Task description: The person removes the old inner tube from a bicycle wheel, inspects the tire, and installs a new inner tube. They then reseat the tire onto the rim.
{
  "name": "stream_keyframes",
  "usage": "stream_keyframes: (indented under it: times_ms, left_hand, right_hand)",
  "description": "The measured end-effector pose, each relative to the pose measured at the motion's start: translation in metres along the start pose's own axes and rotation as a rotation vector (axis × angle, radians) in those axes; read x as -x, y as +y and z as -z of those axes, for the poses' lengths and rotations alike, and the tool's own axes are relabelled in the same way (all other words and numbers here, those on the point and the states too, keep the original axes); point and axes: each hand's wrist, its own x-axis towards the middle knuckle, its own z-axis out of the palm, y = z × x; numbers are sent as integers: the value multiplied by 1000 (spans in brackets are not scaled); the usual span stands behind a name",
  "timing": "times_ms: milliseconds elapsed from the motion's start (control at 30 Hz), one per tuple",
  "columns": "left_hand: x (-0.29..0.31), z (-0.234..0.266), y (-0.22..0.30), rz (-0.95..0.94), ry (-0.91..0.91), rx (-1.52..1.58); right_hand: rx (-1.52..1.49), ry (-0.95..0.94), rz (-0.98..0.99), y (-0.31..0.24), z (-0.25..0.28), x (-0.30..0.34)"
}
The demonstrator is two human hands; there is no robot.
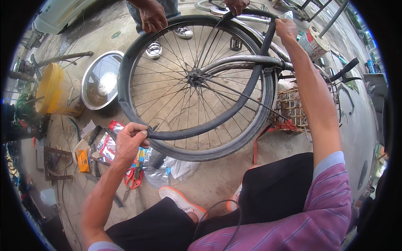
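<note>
A bicycle wheel with a black tyre (222, 153) lies before me, still joined to the silvery frame (234, 60). A limp black inner tube (209, 127) hangs loose across the spokes. At the wheel's near left edge, my left hand (130, 140) pinches the tube between thumb and fingers. My right hand (286, 30) is closed round the tube at the far right, above the frame. Opposite me, a co-worker's hand (154, 19) touches the tyre's far left edge. The co-worker's other hand (237, 5) is at the tube near the top, its fingers partly cut off.
Left of the wheel stand a metal basin (88, 81) with water and a yellow bucket (50, 90). Red-handled scissors (133, 179), an orange box (83, 160) and plastic packaging lie by my left forearm. A rusty wire basket (289, 102) and a paint-stained bucket (313, 44) are at right.
</note>
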Motion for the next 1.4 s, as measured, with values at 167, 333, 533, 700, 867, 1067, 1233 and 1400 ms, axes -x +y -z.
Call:
stream_keyframes:
  times_ms: [167, 333, 533, 700, 867, 1067, 1233, 1400]
  left_hand:
    - [3, -30, 10, -11, -176, -53]
    - [4, -18, 6, -18, -133, -55]
    - [-12, -21, 5, -47, -150, -23]
    - [-11, -15, 6, -29, -131, -40]
    - [-11, -14, 10, -69, -158, -5]
    - [-13, -14, 15, -119, -182, 21]
    - [-15, -13, 9, -130, -191, 53]
    - [-12, -14, 6, -93, -213, 15]
  right_hand:
    - [-294, -115, 320, 27, -12, -2]
    - [-227, -216, 486, -89, 16, 114]
    - [-491, -675, 517, -102, 16, 161]
    - [-458, -1051, 529, -128, 19, 216]
    - [-248, -1194, 872, -135, 14, 277]
    - [-28, -1412, 807, -126, 2, 328]
    - [-37, -1670, 644, -123, -1, 339]
    - [-126, -1809, 560, -123, -8, 343]
